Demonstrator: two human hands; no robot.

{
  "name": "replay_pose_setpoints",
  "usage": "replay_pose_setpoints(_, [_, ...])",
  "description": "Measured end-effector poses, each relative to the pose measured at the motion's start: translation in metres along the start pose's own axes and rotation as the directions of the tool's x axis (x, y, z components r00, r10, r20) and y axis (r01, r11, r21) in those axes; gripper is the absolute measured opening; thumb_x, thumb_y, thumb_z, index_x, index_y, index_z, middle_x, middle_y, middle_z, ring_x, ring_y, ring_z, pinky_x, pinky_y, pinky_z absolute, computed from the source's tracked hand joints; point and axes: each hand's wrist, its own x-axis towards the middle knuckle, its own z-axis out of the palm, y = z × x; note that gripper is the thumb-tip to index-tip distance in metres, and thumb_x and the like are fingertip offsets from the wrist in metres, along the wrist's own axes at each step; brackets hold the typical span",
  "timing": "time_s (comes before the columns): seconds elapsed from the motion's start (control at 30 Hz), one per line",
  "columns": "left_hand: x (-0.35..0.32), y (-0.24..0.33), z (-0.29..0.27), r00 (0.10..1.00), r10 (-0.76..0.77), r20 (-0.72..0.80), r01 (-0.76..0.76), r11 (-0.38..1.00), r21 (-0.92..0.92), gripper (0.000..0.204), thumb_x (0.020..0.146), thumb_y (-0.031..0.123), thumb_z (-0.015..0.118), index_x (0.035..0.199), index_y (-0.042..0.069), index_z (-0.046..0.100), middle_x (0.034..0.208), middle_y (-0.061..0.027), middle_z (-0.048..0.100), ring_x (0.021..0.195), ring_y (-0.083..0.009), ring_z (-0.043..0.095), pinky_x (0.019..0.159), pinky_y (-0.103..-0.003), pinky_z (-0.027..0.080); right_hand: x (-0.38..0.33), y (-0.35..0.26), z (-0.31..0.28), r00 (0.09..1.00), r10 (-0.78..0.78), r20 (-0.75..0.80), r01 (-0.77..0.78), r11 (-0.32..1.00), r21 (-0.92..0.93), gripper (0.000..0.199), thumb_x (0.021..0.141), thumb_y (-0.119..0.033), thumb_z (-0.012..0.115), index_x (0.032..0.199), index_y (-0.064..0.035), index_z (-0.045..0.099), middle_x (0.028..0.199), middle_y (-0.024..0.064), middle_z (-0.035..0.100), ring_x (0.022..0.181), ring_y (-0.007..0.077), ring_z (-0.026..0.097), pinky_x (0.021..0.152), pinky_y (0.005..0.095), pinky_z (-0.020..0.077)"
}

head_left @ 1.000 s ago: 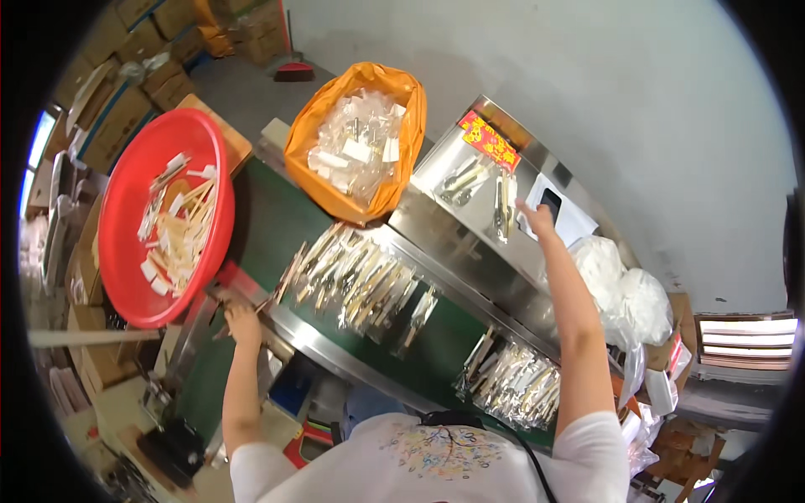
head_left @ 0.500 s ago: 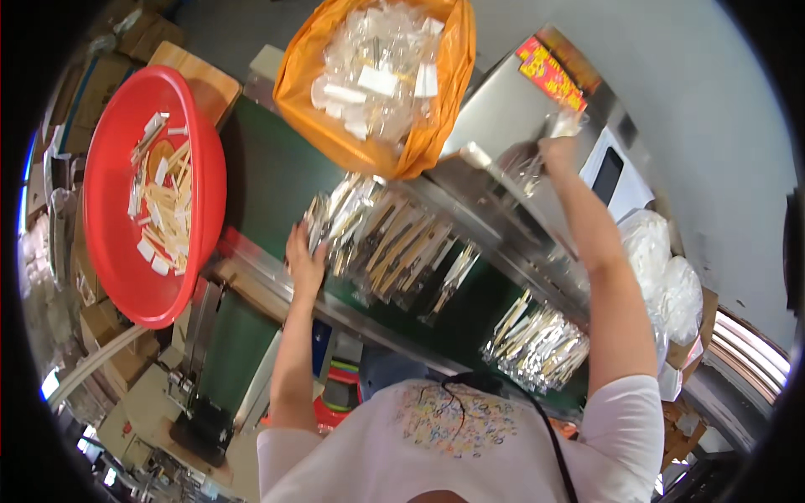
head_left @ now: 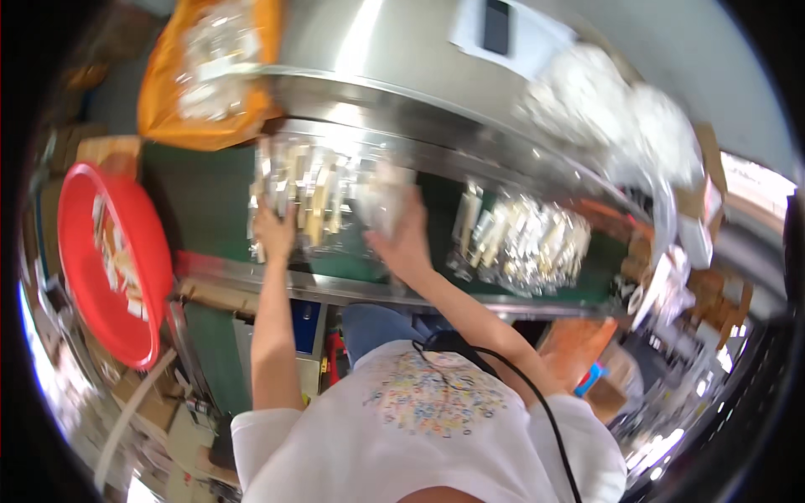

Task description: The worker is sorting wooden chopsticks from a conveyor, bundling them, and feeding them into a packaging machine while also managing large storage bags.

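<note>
Packets [head_left: 314,197] between my two hands on the green belt [head_left: 197,197].
My left hand [head_left: 272,230] rests open at the row's left end, right hand [head_left: 402,239] spread at its right (long axes pointing far).

one head view (wide fisheye) looks steeply down, near the belt [head_left: 210,210].

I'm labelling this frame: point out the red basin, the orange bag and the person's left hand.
red basin [head_left: 84,289], head view, its inner floor.
orange bag [head_left: 163,117], head view, its left wall.
left hand [head_left: 272,235], head view, back of hand.
</note>
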Motion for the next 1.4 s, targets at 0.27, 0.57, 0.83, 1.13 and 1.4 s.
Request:
replay_pose_setpoints(0.27, [-0.116, 0.182, 0.017, 0.984, 0.179, 0.025, -0.167, 0.955, -0.243, 0.051, 0.084, 0.02, 0.059, 0.123, -0.006, 0.039, 0.12, -0.0241, 0.046, 0.111, -0.0345, 0.045, 0.097, -0.037, 0.033, -0.064, 0.202, -0.256, 0.779, -0.005, -0.627, -0.378, 0.794, -0.477, 0.055, 0.079, -0.032, 0.064, 0.116, 0.0059, 0.047, 0.111, 0.0239, 0.052, 0.107, 0.0407, 0.046, 0.094, 0.0429, 0.0352])
replay_pose_setpoints(0.57, [-0.194, 0.377, 0.172, 0.856, 0.512, -0.066, -0.504, 0.857, 0.11, 0.056, 0.076, 0.029, 0.062, 0.117, -0.005, 0.043, 0.112, -0.0216, 0.049, 0.104, -0.0364, 0.045, 0.09, -0.043, 0.036, -0.107, 0.398, -0.471, 0.573, 0.521, -0.632, -0.803, 0.511, -0.306, 0.103, 0.063, -0.074, 0.056, 0.132, -0.0016, 0.034, 0.13, 0.0276, 0.037, 0.12, 0.0428, 0.036, 0.097, 0.0515, 0.0321])
replay_pose_setpoints(0.83, [-0.164, 0.327, 0.146, 0.983, 0.132, 0.129, -0.184, 0.699, 0.691, 0.072, 0.084, 0.062, 0.036, 0.109, -0.003, 0.052, 0.1, -0.018, 0.056, 0.099, -0.0335, 0.049, 0.086, -0.048, 0.037, -0.082, 0.306, -0.397, 0.563, 0.532, -0.632, -0.798, 0.55, -0.247, 0.105, 0.062, -0.075, 0.056, 0.136, -0.0073, 0.028, 0.135, 0.0196, 0.034, 0.123, 0.0402, 0.03, 0.096, 0.0576, 0.0289])
replay_pose_setpoints(1.13, [-0.318, 0.373, 0.249, 0.807, 0.158, 0.568, 0.218, 0.815, -0.537, 0.09, 0.068, 0.054, 0.07, 0.125, -0.006, 0.034, 0.121, -0.0238, 0.045, 0.112, -0.0343, 0.043, 0.097, -0.04, 0.034, -0.142, 0.279, -0.32, 0.835, 0.508, -0.214, -0.495, 0.862, 0.114, 0.075, 0.08, -0.042, 0.063, 0.135, -0.0028, 0.031, 0.129, 0.0163, 0.044, 0.119, 0.0289, 0.042, 0.099, 0.0379, 0.033])
replay_pose_setpoints(1.4, [-0.203, 0.445, 0.205, 0.715, 0.155, 0.682, 0.405, 0.703, -0.584, 0.106, 0.065, 0.055, 0.071, 0.133, -0.007, 0.018, 0.124, -0.0249, 0.045, 0.114, -0.0284, 0.047, 0.095, -0.035, 0.039, -0.016, 0.25, -0.39, 0.841, 0.434, 0.323, -0.518, 0.474, 0.712, 0.059, 0.091, -0.05, 0.041, 0.125, -0.0018, 0.043, 0.118, 0.0087, 0.054, 0.104, 0.0187, 0.053, 0.092, 0.0348, 0.0407])
